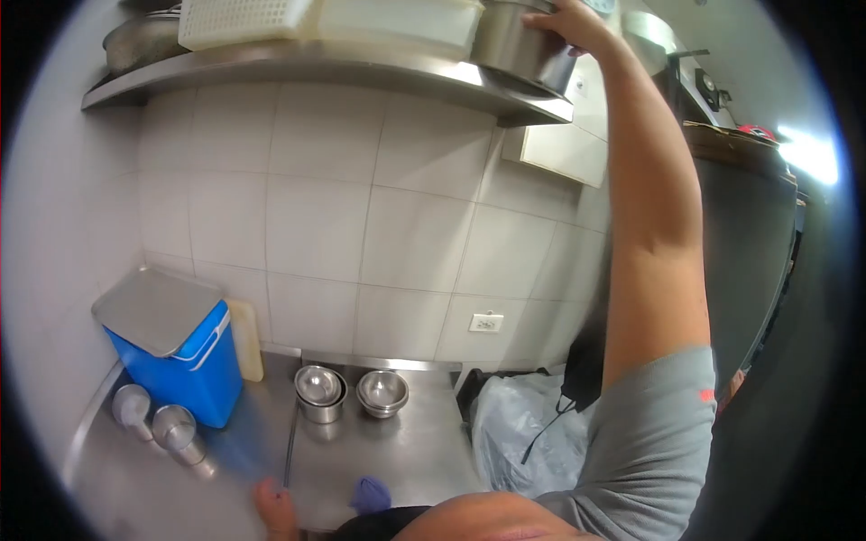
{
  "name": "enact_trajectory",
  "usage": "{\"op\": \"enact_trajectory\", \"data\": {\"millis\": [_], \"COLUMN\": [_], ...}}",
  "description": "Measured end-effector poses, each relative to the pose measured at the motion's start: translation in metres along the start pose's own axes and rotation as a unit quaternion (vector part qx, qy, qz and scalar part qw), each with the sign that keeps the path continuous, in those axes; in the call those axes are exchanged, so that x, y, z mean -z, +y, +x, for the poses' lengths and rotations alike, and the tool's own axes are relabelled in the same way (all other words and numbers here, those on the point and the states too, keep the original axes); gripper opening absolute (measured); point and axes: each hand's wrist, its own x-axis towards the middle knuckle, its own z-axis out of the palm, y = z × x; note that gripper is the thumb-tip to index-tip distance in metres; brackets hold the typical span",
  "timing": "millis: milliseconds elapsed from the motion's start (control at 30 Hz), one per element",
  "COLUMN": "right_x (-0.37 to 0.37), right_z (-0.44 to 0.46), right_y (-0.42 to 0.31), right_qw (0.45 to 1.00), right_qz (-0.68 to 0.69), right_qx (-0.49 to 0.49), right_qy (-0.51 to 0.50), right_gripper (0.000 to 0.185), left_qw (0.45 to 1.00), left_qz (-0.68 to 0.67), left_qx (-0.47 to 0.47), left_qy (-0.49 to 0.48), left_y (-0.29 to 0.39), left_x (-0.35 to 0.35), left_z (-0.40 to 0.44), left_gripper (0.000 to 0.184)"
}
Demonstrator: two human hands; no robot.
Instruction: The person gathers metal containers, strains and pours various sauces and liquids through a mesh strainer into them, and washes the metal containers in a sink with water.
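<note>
My right arm is stretched up to the wall shelf, and my right hand (577, 27) grips a large metal pot (510, 45) at its upper right side. The pot sits at the shelf's right end; its top is cut off by the frame. Low in the view, my left hand (275, 509) is at the front of the steel counter (343, 460), its fingers too unclear to read. A crumpled purple cloth (371, 494) lies to the right of that hand. Farther back are two small stacks of steel bowls, a left stack (319, 389) and a right stack (382, 393).
White plastic bins (397, 22) and a dark pan (144, 43) share the shelf (316, 68). A blue cooler (194, 370) with a metal tray (158, 307) on top stands at left, near metal cups (179, 433). A clear plastic bag (523, 433) is right of the counter.
</note>
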Motion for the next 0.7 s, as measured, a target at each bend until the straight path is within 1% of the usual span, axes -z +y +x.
{"op": "enact_trajectory", "data": {"millis": [33,67,100,133,167,200,233,300,333,367,400,433,467,500,533,567,600,633,667,700], "right_x": [0.004,0.007,0.011,0.015,0.020,0.022,0.025,0.024,0.019,0.012,0.005,-0.002,-0.010,-0.022,-0.038,-0.061,-0.086,-0.101,-0.117,-0.129], "right_z": [0.009,0.012,-0.011,-0.029,-0.047,-0.068,-0.097,-0.163,-0.190,-0.224,-0.264,-0.309,-0.356,-0.402,-0.453,-0.511,-0.571,-0.618,-0.666,-0.711], "right_y": [0.022,0.036,0.036,0.042,0.051,0.059,0.063,0.069,0.080,0.084,0.087,0.083,0.074,0.068,0.061,0.055,0.052,0.049,0.049,0.049], "right_qw": [0.997,0.986,0.985,0.986,0.981,0.975,0.976,0.963,0.953,0.940,0.925,0.945,0.960,0.961,0.956,0.947,0.933,0.924,0.915,0.909], "right_qz": [0.072,0.144,0.171,0.166,0.193,0.221,0.218,0.252,0.281,0.323,0.366,0.309,0.255,0.225,0.200,0.242,0.282,0.288,0.293,0.299], "right_qx": [0.020,0.035,0.025,0.020,0.012,0.001,-0.008,0.077,0.097,0.102,0.101,0.109,0.116,0.147,0.178,0.140,0.102,0.062,0.022,0.001], "right_qy": [-0.037,-0.074,0.000,-0.002,0.006,0.013,0.009,0.062,0.062,0.038,0.015,0.001,-0.020,-0.068,-0.118,-0.160,-0.199,-0.243,-0.275,-0.289], "right_gripper": [0.058,0.055,0.042,0.042,0.041,0.044,0.044,0.037,0.036,0.038,0.040,0.042,0.044,0.044,0.043,0.042,0.040,0.039,0.038,0.038], "left_qw": [0.999,0.999,0.997,0.993,0.993,0.991,0.983,0.938,0.888,0.822,0.742,0.688,0.638,0.590,0.550,0.500,0.640,0.651,0.651,0.668], "left_qz": [0.032,0.033,0.007,-0.020,-0.019,-0.072,-0.124,-0.230,-0.331,-0.428,-0.484,-0.521,-0.568,-0.591,-0.596,-0.585,-0.482,-0.453,-0.440,-0.388], "left_qx": [-0.029,-0.029,-0.074,-0.119,-0.120,-0.100,-0.078,-0.164,-0.163,-0.117,-0.156,-0.103,-0.062,-0.025,0.041,0.043,0.073,0.137,0.163,0.224], "left_qy": [0.017,0.010,0.015,0.021,0.011,-0.050,-0.110,-0.199,-0.276,-0.355,-0.437,-0.494,-0.516,-0.549,-0.583,-0.637,-0.594,-0.593,-0.596,-0.594], "left_y": [-0.001,0.001,0.005,0.010,0.034,0.076,0.118,0.177,0.205,0.256,0.280,0.314,0.343,0.357,0.358,0.333,0.315,0.280,0.245,0.212], "left_x": [0.001,0.000,0.000,0.000,0.005,0.012,0.016,0.008,0.000,0.009,0.000,-0.005,-0.013,-0.027,-0.046,-0.081,-0.092,-0.111,-0.127,-0.140], "left_z": [-0.001,-0.003,-0.003,-0.002,-0.002,-0.001,0.003,0.014,0.018,0.015,0.022,0.020,0.011,0.008,0.009,0.016,-0.007,-0.029,-0.049,-0.069], "left_gripper": [0.048,0.048,0.044,0.040,0.040,0.041,0.041,0.042,0.044,0.052,0.071,0.091,0.104,0.106,0.101,0.093,0.085,0.080,0.080,0.078]}}
